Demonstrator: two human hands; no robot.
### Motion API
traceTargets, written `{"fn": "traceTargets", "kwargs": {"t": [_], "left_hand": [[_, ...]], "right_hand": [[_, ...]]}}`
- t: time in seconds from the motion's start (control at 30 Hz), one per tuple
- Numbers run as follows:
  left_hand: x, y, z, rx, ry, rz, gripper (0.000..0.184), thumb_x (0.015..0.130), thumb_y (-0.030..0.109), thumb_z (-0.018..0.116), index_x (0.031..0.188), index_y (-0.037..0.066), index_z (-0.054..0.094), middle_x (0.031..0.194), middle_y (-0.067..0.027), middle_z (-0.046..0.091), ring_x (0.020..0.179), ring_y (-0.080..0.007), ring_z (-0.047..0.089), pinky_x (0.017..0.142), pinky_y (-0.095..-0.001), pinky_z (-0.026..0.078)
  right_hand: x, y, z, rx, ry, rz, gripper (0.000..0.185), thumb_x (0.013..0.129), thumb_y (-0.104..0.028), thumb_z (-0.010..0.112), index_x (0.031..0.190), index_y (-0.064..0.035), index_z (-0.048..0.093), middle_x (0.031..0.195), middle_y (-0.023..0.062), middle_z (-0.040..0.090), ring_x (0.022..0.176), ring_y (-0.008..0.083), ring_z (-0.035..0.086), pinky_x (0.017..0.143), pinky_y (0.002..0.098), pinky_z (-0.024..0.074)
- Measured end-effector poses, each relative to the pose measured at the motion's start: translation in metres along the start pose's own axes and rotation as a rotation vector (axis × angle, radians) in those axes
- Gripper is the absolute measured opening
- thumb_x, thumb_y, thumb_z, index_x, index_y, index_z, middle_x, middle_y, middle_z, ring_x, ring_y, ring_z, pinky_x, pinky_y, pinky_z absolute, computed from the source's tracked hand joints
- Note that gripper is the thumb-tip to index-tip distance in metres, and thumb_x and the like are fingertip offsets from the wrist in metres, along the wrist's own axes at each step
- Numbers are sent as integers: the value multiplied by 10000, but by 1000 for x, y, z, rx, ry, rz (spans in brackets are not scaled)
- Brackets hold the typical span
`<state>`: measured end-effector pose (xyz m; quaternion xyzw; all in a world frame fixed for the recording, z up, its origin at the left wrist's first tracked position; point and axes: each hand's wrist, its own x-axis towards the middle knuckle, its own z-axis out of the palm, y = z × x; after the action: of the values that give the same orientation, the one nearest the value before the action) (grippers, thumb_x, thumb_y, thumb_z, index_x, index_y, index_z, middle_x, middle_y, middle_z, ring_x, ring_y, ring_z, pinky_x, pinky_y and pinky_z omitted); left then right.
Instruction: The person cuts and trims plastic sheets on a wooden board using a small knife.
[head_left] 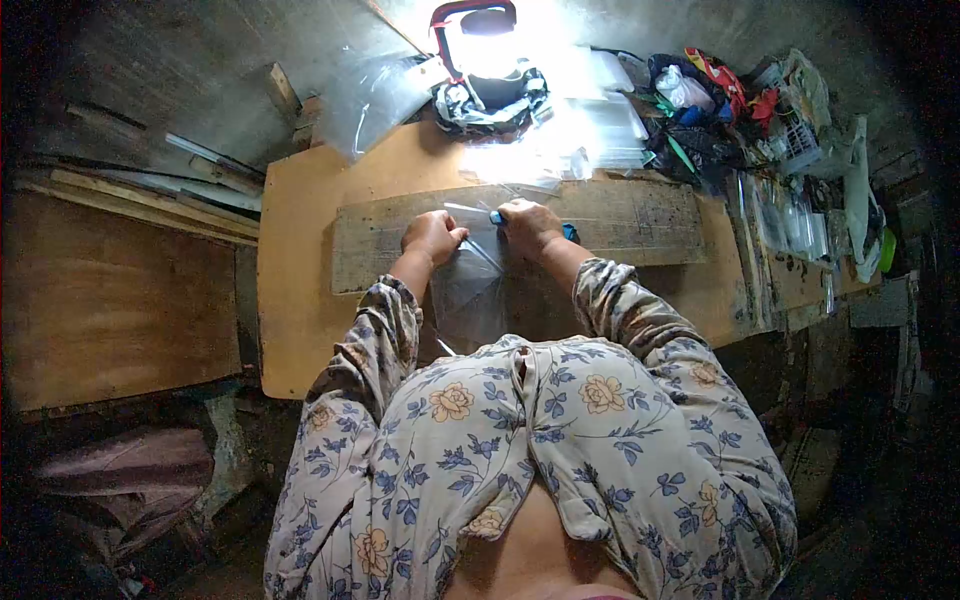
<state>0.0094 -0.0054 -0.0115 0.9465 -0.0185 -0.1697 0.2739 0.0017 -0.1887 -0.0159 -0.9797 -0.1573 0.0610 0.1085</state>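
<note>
A clear plastic sheet (472, 300) lies across a worn wooden board (630, 225) and hangs over the table's front edge toward my body. My left hand (433, 238) is closed at the sheet's left side, with fingers pinched on the plastic. Beside its fingertips, a thin pale strip (484, 252) runs slantwise over the sheet. My right hand (530, 225) is wrapped round a blue tool (497, 217), whose blue parts show at both sides of the fist. Its working end is hidden, so I cannot tell its exact kind.
A bright lamp (478, 45) with a red and black frame stands at the back. Stacked clear plastic sheets (610, 130) lie beneath its glare. Bags and mixed items (700, 110) crowd the right rear. Wooden strips (150, 205) lie to the left of the table (295, 300).
</note>
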Motion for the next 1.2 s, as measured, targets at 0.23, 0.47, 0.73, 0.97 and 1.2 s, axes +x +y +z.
{"fn": "traceTargets", "kwargs": {"t": [0.23,0.47,0.73,0.97,1.2], "left_hand": [[-13,1,9,171,333,5,323,623,361,692,750,114,528,821,-78,551,815,-250,531,709,-353,425],[-31,23,31,314,385,431,171,695,226,566,795,91,535,850,-84,534,833,-244,519,722,-377,413],[-33,25,63,454,93,461,516,798,456,397,1200,133,433,1284,-92,349,1233,-262,232,981,-494,146],[-42,23,48,368,145,487,495,805,422,372,1254,215,349,1355,-24,233,1265,-279,137,961,-563,90],[-42,20,51,369,166,490,480,803,387,384,1258,243,337,1347,-9,251,1261,-280,149,963,-549,97]], "right_hand": [[-23,14,-40,133,-219,-44,325,758,-181,546,1067,-281,545,1058,98,499,926,251,544,797,346,434],[26,29,-23,122,-347,-259,730,583,-43,673,1230,-223,386,1005,120,568,867,288,559,734,347,438],[27,35,-15,75,-404,-171,806,591,-99,677,1283,-170,270,1003,155,551,886,317,541,748,381,432],[-85,44,-43,307,-221,130,621,631,-114,674,1171,-91,369,997,186,522,934,319,515,770,369,421],[-159,33,-46,417,60,3,336,643,-31,549,975,-41,498,900,173,497,851,338,515,746,366,435]]}}
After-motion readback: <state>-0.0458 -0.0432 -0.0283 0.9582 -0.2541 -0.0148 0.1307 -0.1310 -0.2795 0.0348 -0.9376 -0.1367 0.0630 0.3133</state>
